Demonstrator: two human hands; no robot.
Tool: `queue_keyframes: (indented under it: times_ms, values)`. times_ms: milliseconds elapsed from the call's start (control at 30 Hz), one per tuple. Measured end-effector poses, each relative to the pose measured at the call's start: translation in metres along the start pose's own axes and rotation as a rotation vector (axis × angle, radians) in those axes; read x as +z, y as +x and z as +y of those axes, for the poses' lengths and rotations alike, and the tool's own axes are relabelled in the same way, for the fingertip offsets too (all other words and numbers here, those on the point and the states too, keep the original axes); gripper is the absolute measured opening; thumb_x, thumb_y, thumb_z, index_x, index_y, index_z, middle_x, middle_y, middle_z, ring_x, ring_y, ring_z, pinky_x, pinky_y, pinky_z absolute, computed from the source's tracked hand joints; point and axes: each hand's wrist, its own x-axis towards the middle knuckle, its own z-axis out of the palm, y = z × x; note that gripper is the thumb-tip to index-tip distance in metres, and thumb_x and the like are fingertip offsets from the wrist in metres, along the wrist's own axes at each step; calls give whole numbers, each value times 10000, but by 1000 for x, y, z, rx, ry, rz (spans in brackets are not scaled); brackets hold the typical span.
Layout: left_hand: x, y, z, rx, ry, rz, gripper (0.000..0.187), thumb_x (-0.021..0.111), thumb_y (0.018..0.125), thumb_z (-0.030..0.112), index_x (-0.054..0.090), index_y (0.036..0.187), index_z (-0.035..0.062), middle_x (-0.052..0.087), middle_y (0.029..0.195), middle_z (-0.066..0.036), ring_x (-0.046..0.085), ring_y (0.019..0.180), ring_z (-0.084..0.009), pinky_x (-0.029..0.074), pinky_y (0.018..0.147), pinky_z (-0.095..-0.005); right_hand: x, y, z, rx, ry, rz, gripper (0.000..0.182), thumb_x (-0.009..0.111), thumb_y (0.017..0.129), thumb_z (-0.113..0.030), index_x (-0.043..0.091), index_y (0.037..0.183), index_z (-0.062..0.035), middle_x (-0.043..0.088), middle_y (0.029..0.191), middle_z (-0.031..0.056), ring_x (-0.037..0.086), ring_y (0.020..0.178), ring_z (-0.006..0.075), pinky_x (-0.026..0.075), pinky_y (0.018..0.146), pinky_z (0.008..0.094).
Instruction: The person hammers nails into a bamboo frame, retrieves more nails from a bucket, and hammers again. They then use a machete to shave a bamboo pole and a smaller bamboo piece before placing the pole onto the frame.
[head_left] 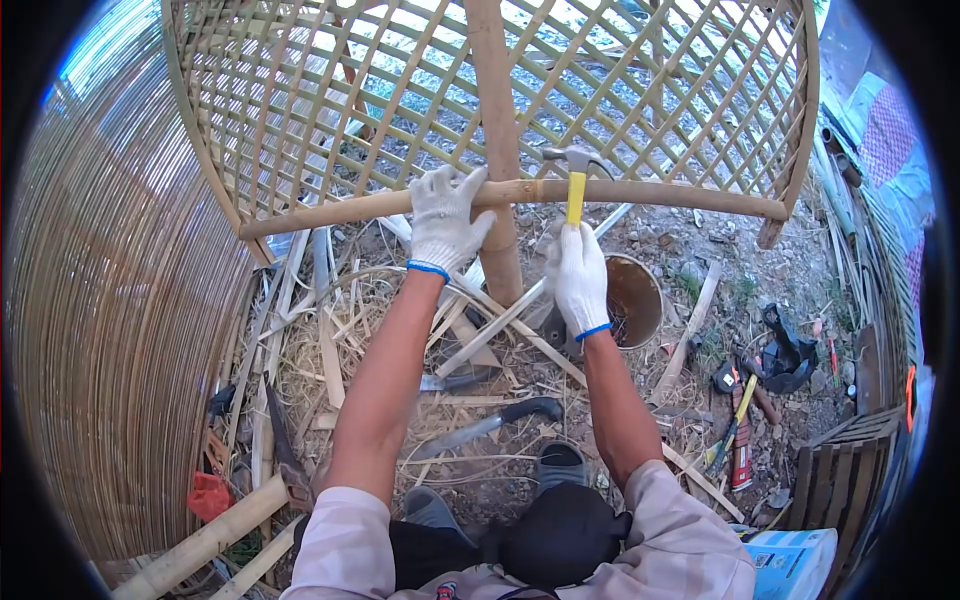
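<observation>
My left hand (447,222), in a white glove with a blue cuff, rests against the horizontal bamboo pole (650,194) along the bottom of a woven bamboo lattice panel (330,110). Its fingers lie over the pole, beside the thick upright bamboo post (497,110). My right hand (580,280), gloved the same way, is closed round the yellow handle of a claw hammer (577,185). The metal head of the hammer is just above the pole, right of the post. Whatever the left fingertips may pinch is hidden.
A round bucket (640,300) stands on the littered ground by my right wrist. Two large knives, one a black-handled knife (490,425), lie before my feet among bamboo strips. Tools, including a red handsaw (741,450), lie at right. A bamboo-strip screen (130,300) rises at left.
</observation>
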Motion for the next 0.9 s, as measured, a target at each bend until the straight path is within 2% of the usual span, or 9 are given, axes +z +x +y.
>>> queue_keyframes:
  times_ms: [133,167,267,367,467,633,733,767,900]
  values:
    - [-4,5,7,-37,85,-33,633,772,803,383,628,1393,204,542,1167,-154,483,1181,-366,340,1051,-545,6,26,30,-125,-168,23,190,497,1098,-254,587,1067,-90,509,737,-33,478,570,63,389,483,252]
    - [-4,6,7,-38,102,-43,632,769,805,386,629,1395,209,544,1156,-151,489,1169,-363,344,1042,-543,-5,40,55,-690,-673,30,201,496,1085,-254,590,1048,-81,524,749,-20,502,578,80,415,500,272]
    - [-7,8,8,-34,118,-62,631,766,809,383,624,1402,219,550,1133,-144,505,1144,-358,356,1023,-537,-1,28,36,-125,-157,-37,230,492,1086,-287,584,1044,-81,521,749,-21,503,585,80,418,511,263]
    - [-8,9,8,-27,106,-74,620,763,815,373,624,1400,224,554,1134,-147,512,1140,-354,366,1018,-531,18,13,27,-21,182,55,242,495,1085,-309,578,1040,-86,510,738,-27,476,562,72,396,491,251]
    - [-10,9,8,-32,91,-105,621,759,822,361,614,1410,222,554,1136,-148,512,1146,-354,371,1019,-533,8,23,38,-47,-182,-50,216,499,1087,-313,556,1028,-113,489,713,-45,428,513,60,343,440,245]
    - [-11,8,8,-10,113,-86,627,750,832,347,599,1426,218,553,1142,-149,510,1153,-355,371,1023,-535,20,10,17,33,229,70,293,475,1096,-322,554,945,-84,539,703,-4,499,520,80,397,457,284]
    - [-12,9,7,-12,116,-107,627,747,835,342,595,1430,215,552,1145,-155,506,1156,-357,370,1025,-537,11,9,11,125,-135,-200,284,477,1097,-319,558,957,-86,531,708,-16,491,519,71,389,450,279]
    - [-12,9,7,-15,115,-121,627,746,836,340,595,1431,214,551,1146,-157,505,1157,-357,370,1026,-538,12,10,25,-13,-244,-187,293,476,1097,-325,571,985,-71,535,703,-17,502,539,74,401,470,281]
    - [-14,8,4,8,115,-122,644,745,843,345,580,1451,214,551,1180,-168,500,1166,-364,367,1036,-536,31,6,30,14,213,51,333,479,1095,-347,597,1043,-39,565,717,3,529,570,108,435,530,324]
